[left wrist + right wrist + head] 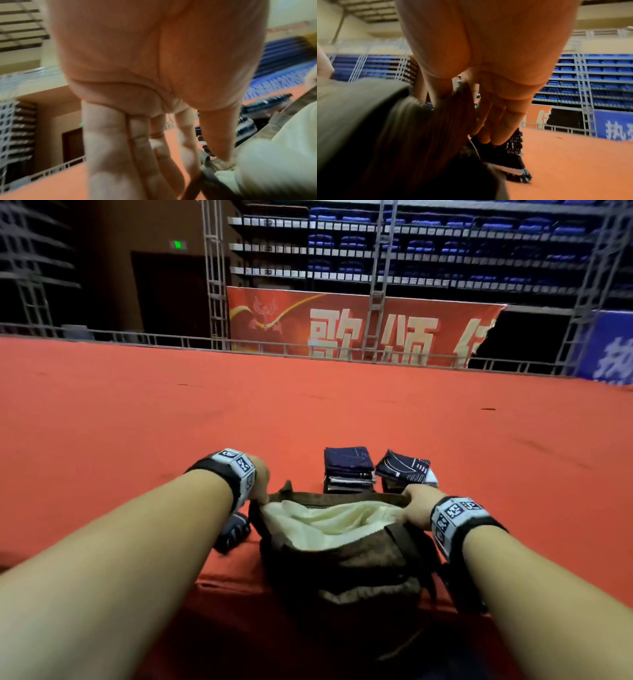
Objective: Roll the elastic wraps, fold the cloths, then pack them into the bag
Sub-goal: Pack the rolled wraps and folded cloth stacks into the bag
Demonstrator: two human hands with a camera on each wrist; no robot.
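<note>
A brown bag [342, 566] with a cream lining [325, 525] stands at the near edge of the red surface, its mouth pulled wide. My left hand [262, 494] pinches the left rim; in the left wrist view the thumb presses the bag rim [217, 163] beside the lining [274, 155]. My right hand [411, 501] grips the right rim, with the brown bag wall [419, 135] between thumb and fingers [494, 129]. Two stacks of folded dark cloths [347, 470] [406, 470] lie just behind the bag. A rolled dark wrap [234, 530] lies under my left wrist.
The red carpeted surface [308, 412] stretches far ahead and to both sides, ending at a metal railing [171, 340]. Its front edge drops off just beneath the bag. Behind stand a red banner and rows of blue seats.
</note>
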